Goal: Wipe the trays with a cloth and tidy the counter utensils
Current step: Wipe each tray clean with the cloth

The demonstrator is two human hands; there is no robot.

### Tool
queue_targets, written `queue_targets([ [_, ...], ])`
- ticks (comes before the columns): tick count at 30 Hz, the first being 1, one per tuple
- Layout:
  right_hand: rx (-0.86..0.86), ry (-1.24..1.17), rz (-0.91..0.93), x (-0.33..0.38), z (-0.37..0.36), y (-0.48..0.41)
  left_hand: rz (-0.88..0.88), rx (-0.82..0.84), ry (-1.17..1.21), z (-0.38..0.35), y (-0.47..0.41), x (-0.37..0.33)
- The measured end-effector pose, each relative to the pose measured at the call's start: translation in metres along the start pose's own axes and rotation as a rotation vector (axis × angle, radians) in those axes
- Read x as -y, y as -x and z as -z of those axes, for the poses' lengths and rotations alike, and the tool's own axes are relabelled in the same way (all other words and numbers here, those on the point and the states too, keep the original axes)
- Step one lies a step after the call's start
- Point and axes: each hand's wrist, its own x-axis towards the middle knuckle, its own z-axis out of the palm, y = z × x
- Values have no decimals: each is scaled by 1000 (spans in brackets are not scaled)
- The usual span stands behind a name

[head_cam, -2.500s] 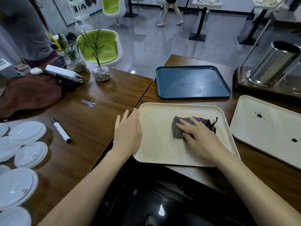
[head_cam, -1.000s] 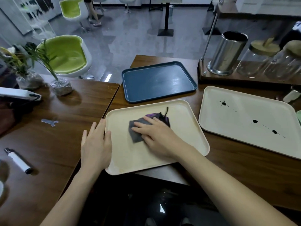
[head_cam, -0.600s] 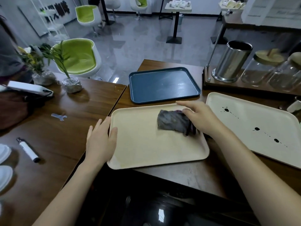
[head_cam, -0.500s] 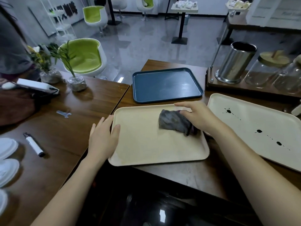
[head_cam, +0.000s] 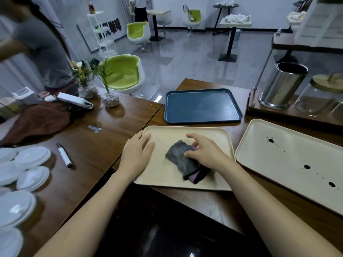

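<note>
Cloth (head_cam: pixel 178 154) slid to tray (head_cam: pixel 161 176) centre; grey, crumpled, purple underside

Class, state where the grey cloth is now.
In the head view, the grey cloth lies right of centre on the near beige tray, held under the right hand, left of the spotted tray.

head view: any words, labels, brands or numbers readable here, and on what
No text is readable.
Wall board: dark characters, too blurred to read.
White lids: faint raised marks, too small to read.
Cloth, beige tray: no print visible.
</note>
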Motion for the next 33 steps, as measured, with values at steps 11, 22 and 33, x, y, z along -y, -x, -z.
queue_targets([
  [11, -93, -221, 48, 8, 5, 2, 33, -9, 47, -1, 0, 1],
  [22, -118, 275, 384, 48, 29, 13, 103, -32, 132, -3, -1, 6],
  [33, 112, 656, 406, 11, -32, 5, 133, 33, 66, 5, 4, 31],
])
